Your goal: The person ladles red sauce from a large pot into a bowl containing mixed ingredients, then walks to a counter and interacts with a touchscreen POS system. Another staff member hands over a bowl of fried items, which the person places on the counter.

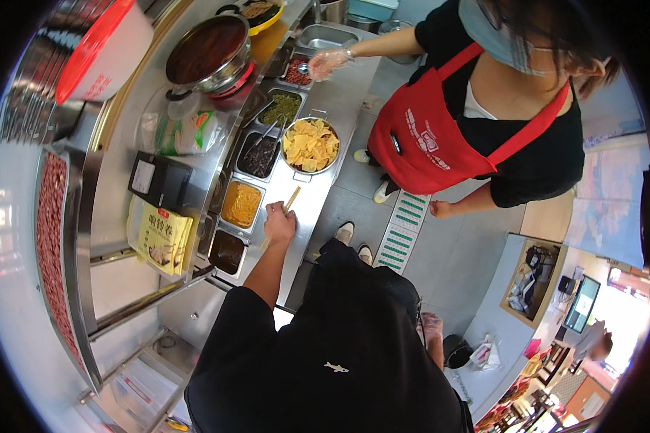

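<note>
My left hand [280,224] grips a pair of wooden chopsticks [292,198] above the steel counter [317,203], beside a pan of chopped orange-yellow food [241,204]. Ahead of it, a round two-handled steel pan holds yellow crisp-looking sheets [310,146]. Left of that pan are a dark shredded food [258,156] with tongs in it and a chopped green food [280,110]. A pan of dark sauce [227,253] lies nearest me. My right hand [430,325], in a clear plastic glove, hangs beside my right hip, partly hidden; its grip is unclear.
A co-worker in a red apron [430,143] stands ahead to the right, one gloved hand [326,64] holding a spoon over a pan of peanuts [297,73]. A pot of dark red liquid [208,48], a black box [160,179] and yellow food packets [162,238] occupy the left shelf.
</note>
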The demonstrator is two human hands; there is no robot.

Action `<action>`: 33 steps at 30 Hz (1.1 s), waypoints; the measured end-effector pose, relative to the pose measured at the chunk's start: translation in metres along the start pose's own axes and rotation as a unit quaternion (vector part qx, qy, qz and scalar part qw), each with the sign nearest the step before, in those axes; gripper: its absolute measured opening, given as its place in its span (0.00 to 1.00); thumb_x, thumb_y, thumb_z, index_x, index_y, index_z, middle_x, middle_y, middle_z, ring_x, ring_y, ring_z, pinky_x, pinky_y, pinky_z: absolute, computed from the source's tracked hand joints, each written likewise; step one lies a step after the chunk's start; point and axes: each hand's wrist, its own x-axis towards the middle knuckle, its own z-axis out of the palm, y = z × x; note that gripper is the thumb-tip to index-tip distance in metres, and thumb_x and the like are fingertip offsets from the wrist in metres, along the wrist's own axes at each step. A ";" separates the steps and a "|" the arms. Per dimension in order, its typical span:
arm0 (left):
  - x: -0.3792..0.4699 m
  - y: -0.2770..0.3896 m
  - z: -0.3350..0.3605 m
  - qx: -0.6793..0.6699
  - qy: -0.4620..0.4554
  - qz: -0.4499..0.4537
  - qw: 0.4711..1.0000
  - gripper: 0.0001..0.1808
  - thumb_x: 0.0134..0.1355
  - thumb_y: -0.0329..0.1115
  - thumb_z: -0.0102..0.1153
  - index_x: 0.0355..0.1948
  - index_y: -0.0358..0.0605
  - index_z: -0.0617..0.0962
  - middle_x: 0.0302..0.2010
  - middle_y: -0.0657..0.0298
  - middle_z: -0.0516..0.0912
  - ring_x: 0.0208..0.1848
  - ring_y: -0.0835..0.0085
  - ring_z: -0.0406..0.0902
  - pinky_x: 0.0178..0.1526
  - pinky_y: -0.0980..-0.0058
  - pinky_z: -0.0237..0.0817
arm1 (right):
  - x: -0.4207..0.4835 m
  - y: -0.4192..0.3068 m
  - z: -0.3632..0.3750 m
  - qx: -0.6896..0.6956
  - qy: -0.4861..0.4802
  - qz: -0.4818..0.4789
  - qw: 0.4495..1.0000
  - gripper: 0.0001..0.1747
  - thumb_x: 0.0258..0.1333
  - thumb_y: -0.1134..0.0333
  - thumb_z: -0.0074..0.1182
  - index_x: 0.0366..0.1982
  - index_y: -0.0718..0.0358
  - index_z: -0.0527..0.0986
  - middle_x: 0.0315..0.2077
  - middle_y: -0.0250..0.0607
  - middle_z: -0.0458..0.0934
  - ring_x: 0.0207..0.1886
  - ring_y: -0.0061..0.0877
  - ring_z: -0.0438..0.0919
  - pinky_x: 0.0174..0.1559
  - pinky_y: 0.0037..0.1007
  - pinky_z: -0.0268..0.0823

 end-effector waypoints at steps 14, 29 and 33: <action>0.030 -0.013 0.026 0.063 -0.031 0.062 0.996 0.17 0.63 0.38 0.63 0.53 0.47 0.79 0.54 0.57 0.78 0.52 0.52 0.81 0.52 0.54 0.73 | 0.009 0.128 0.015 0.094 0.038 0.018 0.995 0.08 0.53 0.73 0.62 0.36 0.63 0.83 0.29 0.38 0.86 0.31 0.27 0.84 0.34 0.26 0.77; 0.045 0.007 0.008 0.009 -0.077 -0.025 0.997 0.13 0.61 0.38 0.68 0.45 0.49 0.81 0.48 0.60 0.82 0.50 0.57 0.82 0.51 0.59 0.74 | -0.004 0.021 0.042 0.244 0.067 0.128 0.959 0.14 0.62 0.68 0.60 0.48 0.64 0.76 0.28 0.46 0.83 0.22 0.31 0.80 0.21 0.33 0.73; 0.035 0.019 0.019 -0.145 0.017 -0.022 0.989 0.18 0.61 0.44 0.69 0.45 0.42 0.83 0.46 0.56 0.83 0.49 0.58 0.81 0.51 0.61 0.72 | 0.024 0.090 0.035 0.122 0.025 -0.032 0.992 0.11 0.61 0.71 0.60 0.45 0.63 0.76 0.25 0.43 0.80 0.22 0.30 0.77 0.21 0.34 0.67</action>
